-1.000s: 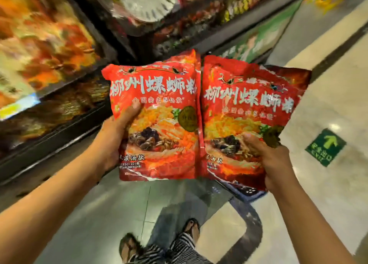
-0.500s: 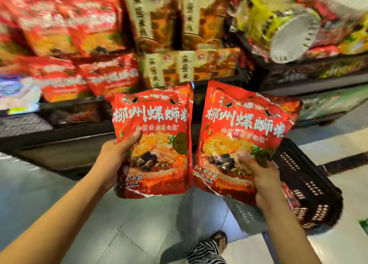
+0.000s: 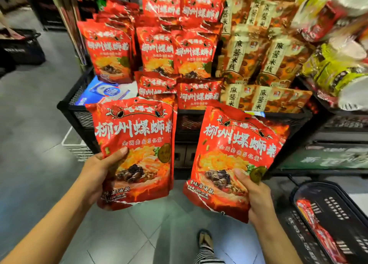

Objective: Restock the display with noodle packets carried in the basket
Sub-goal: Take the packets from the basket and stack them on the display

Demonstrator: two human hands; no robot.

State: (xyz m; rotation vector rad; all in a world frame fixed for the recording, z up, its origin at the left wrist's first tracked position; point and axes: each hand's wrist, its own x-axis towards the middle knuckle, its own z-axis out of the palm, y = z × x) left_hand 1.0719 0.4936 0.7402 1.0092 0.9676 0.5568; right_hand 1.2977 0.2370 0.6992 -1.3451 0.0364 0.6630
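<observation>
My left hand [image 3: 99, 170] grips a red noodle packet [image 3: 137, 136] by its lower left edge, thumb on the front. My right hand [image 3: 256, 196] grips a second red noodle packet [image 3: 233, 150] by its lower right part; more packets seem stacked behind each. Both are held upright in front of the black wire display [image 3: 79, 114], where matching red packets [image 3: 175, 52] stand in rows. The black basket [image 3: 338, 214] sits on the floor at lower right with a red packet [image 3: 310, 218] inside.
Brown and cream packets [image 3: 266, 60] fill the display's right half. Yellow-green cup noodles [image 3: 338, 68] hang at the far right. A blue and white packet [image 3: 103, 90] lies at the display's left. A black crate [image 3: 22, 46] stands far left. My sandalled foot [image 3: 205, 241] is below.
The view swung left from the side shelves to face the display. Both packets, still in my hands, have drawn apart and come closer to it. The basket now shows at lower right.
</observation>
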